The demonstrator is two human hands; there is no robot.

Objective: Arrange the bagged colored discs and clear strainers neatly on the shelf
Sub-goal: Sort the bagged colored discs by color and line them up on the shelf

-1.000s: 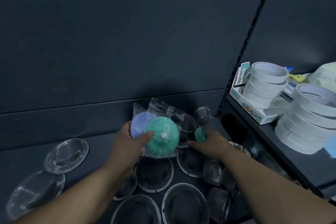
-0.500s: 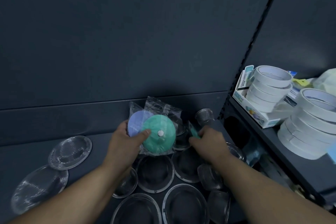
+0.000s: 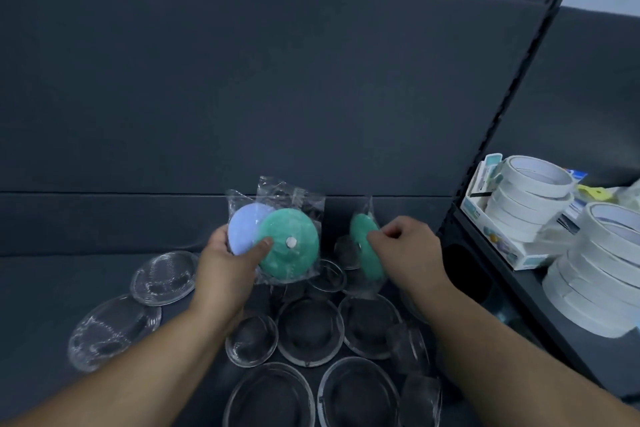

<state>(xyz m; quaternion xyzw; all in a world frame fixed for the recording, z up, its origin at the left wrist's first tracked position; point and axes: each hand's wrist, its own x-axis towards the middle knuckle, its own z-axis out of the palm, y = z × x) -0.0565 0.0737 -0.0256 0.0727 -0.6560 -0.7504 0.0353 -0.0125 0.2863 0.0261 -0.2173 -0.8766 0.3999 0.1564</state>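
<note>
Left hand (image 3: 225, 267) has two clear plastic bags (image 3: 304, 201) fanned together, up off the shelf in front of the dark back panel (image 3: 242, 97). One holds a pale blue round disc (image 3: 244, 232), the other a green round disc with a white centre button (image 3: 289, 244). The thumb is pressed flat on the green face. The other fingers are tucked behind the bags, so no idea how they sit.

Right hand (image 3: 405, 250) has its fingers curled in a pinch on a third bagged green disc (image 3: 363, 246), held edge-on just right of the other two and not touching them.

Below the hands, the clear round plastic strainers (image 3: 308, 334) sit packed close on the dark grey shelf (image 3: 52, 288).

Handling-wise, my guess is these are all featherlight. The bag film looks crinkly and slick, so I'd grip the disc itself through the plastic, not the loose flap, or it'll slide out. The strainers look thin, rigid and probably crackable. I'd take them by the rim and avoid squeezing.

What's hard to read:
- The right-hand disc shows only its edge.
- The strainers nearly vanish against the dark shelf, so I can't get an honest count.
- The forearms cover some of them, and the bottom row is cut off.
- The white tape rolls (image 3: 533, 194) on the right run out of frame.
</note>
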